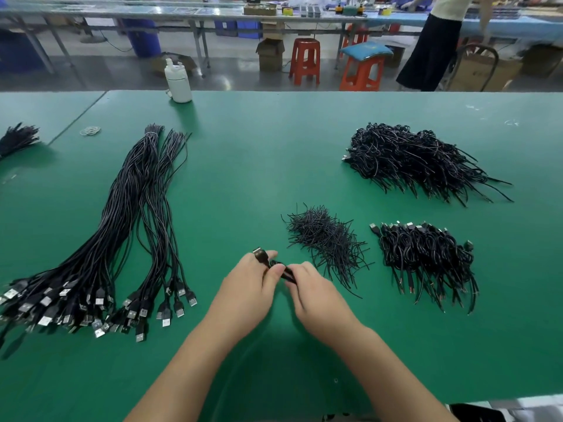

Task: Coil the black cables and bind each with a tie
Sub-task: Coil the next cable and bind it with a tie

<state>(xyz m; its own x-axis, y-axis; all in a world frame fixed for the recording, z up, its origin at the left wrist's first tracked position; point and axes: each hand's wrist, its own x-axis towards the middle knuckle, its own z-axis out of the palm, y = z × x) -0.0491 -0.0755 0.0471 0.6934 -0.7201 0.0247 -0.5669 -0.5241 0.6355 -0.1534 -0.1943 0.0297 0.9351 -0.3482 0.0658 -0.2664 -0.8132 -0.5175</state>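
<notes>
Both forearms are reaching in from the near edge and meeting over the middle of the green bench. The left hand is lying knuckles up, its fingers curling round a coiled black cable, with the USB plug poking out above the knuckles. The right hand is angling in from the right, its fingers curling onto the same coil's near end; whether a tie is in the pinch cannot be told. The coil is sitting between the two hands, mostly hidden by them.

A heap of short black ties is lying just right of the hands. Farther right, a stack of bound coils is resting with plugs pointing away. Behind it, a bigger pile of coiled cables is spreading out. On the left, long uncoiled USB cables are fanning toward the near edge, plugs nearest. A white bottle is standing at the far edge.
</notes>
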